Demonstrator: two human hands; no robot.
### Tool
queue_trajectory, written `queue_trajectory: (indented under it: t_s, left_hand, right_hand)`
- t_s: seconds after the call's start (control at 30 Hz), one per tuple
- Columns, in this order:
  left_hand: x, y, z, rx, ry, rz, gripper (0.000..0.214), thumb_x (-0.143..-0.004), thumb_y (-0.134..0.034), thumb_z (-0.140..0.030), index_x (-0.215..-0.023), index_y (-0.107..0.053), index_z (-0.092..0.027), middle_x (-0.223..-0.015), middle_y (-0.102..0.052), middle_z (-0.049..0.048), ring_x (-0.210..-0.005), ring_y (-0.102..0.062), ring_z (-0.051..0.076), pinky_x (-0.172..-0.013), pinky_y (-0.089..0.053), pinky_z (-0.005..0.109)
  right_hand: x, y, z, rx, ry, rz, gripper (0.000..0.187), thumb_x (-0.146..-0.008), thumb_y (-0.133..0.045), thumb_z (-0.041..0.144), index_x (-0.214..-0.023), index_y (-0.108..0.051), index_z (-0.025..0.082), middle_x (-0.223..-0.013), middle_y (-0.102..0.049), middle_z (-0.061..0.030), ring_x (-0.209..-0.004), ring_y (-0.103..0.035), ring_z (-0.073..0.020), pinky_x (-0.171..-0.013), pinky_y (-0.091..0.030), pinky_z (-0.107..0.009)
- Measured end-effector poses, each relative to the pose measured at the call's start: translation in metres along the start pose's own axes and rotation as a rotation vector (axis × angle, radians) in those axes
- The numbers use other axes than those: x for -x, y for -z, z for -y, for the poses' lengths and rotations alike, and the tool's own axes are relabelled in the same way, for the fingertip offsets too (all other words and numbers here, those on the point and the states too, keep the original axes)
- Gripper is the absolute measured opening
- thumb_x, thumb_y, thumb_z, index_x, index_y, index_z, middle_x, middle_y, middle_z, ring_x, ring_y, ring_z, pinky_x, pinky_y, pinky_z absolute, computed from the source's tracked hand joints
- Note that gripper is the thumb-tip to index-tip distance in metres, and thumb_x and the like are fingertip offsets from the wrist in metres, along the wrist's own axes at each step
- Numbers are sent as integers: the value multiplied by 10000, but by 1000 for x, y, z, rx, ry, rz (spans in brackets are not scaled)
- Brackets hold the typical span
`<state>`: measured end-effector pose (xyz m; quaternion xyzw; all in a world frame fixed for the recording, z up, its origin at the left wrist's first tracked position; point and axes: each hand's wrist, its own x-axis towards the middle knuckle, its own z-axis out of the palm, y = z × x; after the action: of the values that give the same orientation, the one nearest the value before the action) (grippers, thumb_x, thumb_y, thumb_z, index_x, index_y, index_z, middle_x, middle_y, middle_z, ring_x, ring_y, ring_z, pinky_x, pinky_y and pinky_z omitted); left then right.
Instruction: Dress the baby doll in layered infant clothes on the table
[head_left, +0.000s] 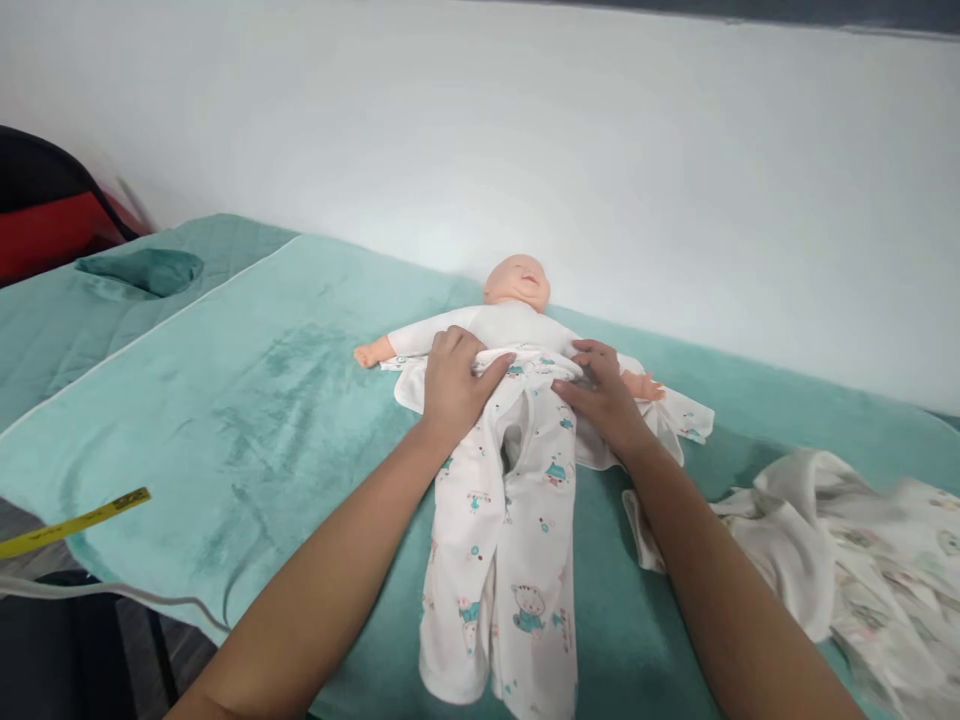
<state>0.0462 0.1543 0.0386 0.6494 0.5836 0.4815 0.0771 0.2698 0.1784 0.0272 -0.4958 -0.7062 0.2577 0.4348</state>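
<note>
In the head view, a doll point(514, 325) is being supported on its back by a green sheet point(277, 420), its head lying close to the wall point(675, 180). White printed trousers point(536, 530) are covering its lower body, their legs pointing toward the camera's wearer; whether the doll's legs are being enclosed cannot be told. The waistband point(551, 368) is being gripped at both sides, the hands standing apart. By the left hand point(456, 385), cloth is being pinched between bent fingers and a thumb pointing inward; by the right hand point(607, 390), the opposite edge is being pinched between thumb and forefinger.

The handling is probably being done well if the band is being held at matching heights and tension is being shared evenly, so that the front opening is being centred rather than twisted. Bunched cloth is best being smoothed by the thumbs. A loose printed top point(694, 415) is being spread beneath the doll, so care is being called for that its hem is not being caught in the band. Likewise, the doll's small hand point(641, 385), lying just beside the right hand, is best being left unpressed.
</note>
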Motion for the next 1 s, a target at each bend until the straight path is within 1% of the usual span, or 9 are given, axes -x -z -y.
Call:
queue_trajectory:
  t_s: [0.17, 0.33, 0.43, 0.5, 0.63, 0.7, 0.8, 0.87, 1.0]
  left_hand:
    - [5, 4, -2, 99, 84, -1, 500, -900, -547, -532, -581, -316, -223, -604, -403, -13, -681, -447, 165, -671, -384, 312]
    - [1, 11, 0, 276, 165, 137, 516, -884, -526, -553, -552, -337, -207, -556, -325, -40, -589, -359, 126, -599, -329, 286]
    - [-2, 31, 6, 355, 186, 354, 371, -809, -635, -504, -646, -497, -202, -651, -470, -39, -664, -457, 133, -632, -375, 267]
    - [-1, 48, 11, 435, 217, 531, 273, -729, -725, -435, -836, -618, -208, -829, -594, -19, -801, -546, 161, -693, -426, 260]
    - [7, 70, 21, 571, 251, 723, 490, -670, -752, -316, -1137, -631, -231, -1123, -627, 24, -1027, -573, 206, -818, -461, 274]
    - [15, 68, 21, 510, 258, 671, 414, -673, -737, -317, -1059, -633, -209, -1013, -624, 9, -919, -569, 182, -759, -447, 263]
    - [31, 56, 18, 381, 236, 494, 181, -681, -673, -250, -830, -593, -187, -787, -562, -32, -741, -507, 142, -667, -393, 250]
    - [42, 48, 13, 312, 190, 325, 90, -679, -610, -178, -747, -552, -188, -738, -550, -35, -725, -494, 139, -681, -385, 257]
    - [52, 39, 9, 262, 186, 91, 136, -680, -557, -119, -790, -543, -197, -791, -586, -24, -770, -511, 151, -757, -409, 278]
  right_hand:
    - [7, 1, 7, -120, -28, -160, 260, -716, -767, 416, -764, -583, 239, -1036, -563, -29, -1048, -561, -221, -961, -440, -390]
    - [15, 4, 7, -302, -158, -62, 285, -721, -782, 435, -696, -587, 229, -723, -540, 32, -693, -495, -150, -682, -432, -295]
    - [18, 6, 5, -385, -212, 16, 375, -710, -797, 461, -613, -528, 219, -615, -456, 50, -599, -415, -127, -582, -365, -270]
    - [19, 6, 5, -403, -238, 74, 447, -717, -791, 480, -572, -464, 213, -573, -396, 58, -570, -367, -115, -551, -318, -263]
    - [22, 12, 9, -360, -230, 172, 443, -763, -745, 521, -617, -466, 208, -597, -394, 62, -592, -365, -110, -559, -306, -250]
    - [26, 18, 13, -344, -218, 305, 365, -738, -772, 502, -758, -560, 204, -698, -494, 48, -665, -445, -126, -602, -355, -248]
    - [39, 27, 23, -278, -221, 488, 449, -648, -849, 440, -950, -610, 211, -866, -584, 21, -791, -523, -162, -680, -404, -265]
    - [49, 27, 30, -177, -197, 453, 402, -651, -839, 452, -870, -604, 209, -840, -570, 24, -781, -509, -161, -688, -392, -270]
    - [68, 11, 38, -20, -196, 167, 391, -750, -714, 512, -657, -475, 216, -630, -419, 57, -634, -384, -132, -607, -308, -274]
